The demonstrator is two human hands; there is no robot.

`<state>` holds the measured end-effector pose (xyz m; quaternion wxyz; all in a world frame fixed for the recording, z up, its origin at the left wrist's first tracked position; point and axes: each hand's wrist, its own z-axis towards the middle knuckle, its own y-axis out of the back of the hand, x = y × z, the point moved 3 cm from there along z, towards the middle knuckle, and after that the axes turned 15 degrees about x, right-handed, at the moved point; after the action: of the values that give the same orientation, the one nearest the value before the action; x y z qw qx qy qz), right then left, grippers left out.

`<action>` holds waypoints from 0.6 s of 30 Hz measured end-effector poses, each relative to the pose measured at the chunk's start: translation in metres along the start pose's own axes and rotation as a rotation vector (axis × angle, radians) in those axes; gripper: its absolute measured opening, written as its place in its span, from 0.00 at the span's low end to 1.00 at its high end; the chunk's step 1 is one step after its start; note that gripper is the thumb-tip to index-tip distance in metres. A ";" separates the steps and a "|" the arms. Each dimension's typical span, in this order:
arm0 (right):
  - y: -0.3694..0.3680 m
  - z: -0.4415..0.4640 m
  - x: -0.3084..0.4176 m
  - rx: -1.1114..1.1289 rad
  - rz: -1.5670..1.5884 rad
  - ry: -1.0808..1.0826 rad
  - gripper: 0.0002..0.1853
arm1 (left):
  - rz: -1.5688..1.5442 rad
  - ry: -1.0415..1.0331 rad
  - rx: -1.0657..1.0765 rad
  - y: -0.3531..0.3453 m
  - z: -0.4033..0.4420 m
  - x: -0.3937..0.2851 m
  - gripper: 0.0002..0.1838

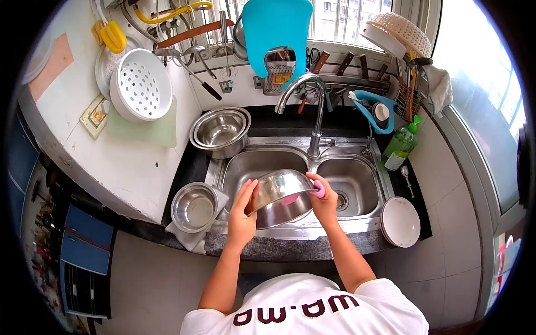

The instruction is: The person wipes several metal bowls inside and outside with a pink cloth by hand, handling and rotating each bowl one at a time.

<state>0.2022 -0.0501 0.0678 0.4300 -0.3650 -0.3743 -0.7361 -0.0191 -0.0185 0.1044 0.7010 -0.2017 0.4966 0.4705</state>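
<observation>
Tilted on its side, a shiny metal bowl (282,212) is held between both hands over the front of the double sink (245,162). My left hand (243,215) is wrapped round the bowl's left edge. At its upper right rim is my right hand (324,201), closed on the rim with something pink beside the fingers; what exactly the pink thing is cannot be made out. A little pink also shows inside the bowl or as a reflection. The chrome faucet (315,111) stands behind the bowl.
Nested metal bowls (220,128) stand at the back left, and another metal bowl (194,207) sits on a cloth at the left. White plates (401,222), a green soap bottle (401,146) and a blue basket (371,111) are at the right. Knives (345,64) hang behind.
</observation>
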 end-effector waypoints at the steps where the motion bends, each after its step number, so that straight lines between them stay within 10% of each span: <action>1: -0.001 0.001 -0.001 0.001 -0.001 0.002 0.21 | -0.001 -0.002 -0.001 0.001 0.000 0.001 0.30; 10: -0.017 0.014 0.069 0.117 -0.539 0.612 0.15 | 0.815 -0.010 0.129 -0.020 0.016 -0.025 0.34; 15: -0.010 0.013 0.062 0.059 -0.519 0.551 0.13 | 0.785 -0.051 0.013 -0.022 0.013 -0.012 0.30; 18: 0.007 0.008 0.034 -0.082 -0.324 0.341 0.20 | 0.246 -0.048 -0.070 -0.008 0.005 0.000 0.29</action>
<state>0.1977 -0.0573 0.1020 0.3480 -0.1880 -0.3196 -0.8611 -0.0100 -0.0186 0.1054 0.6422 -0.1525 0.4839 0.5746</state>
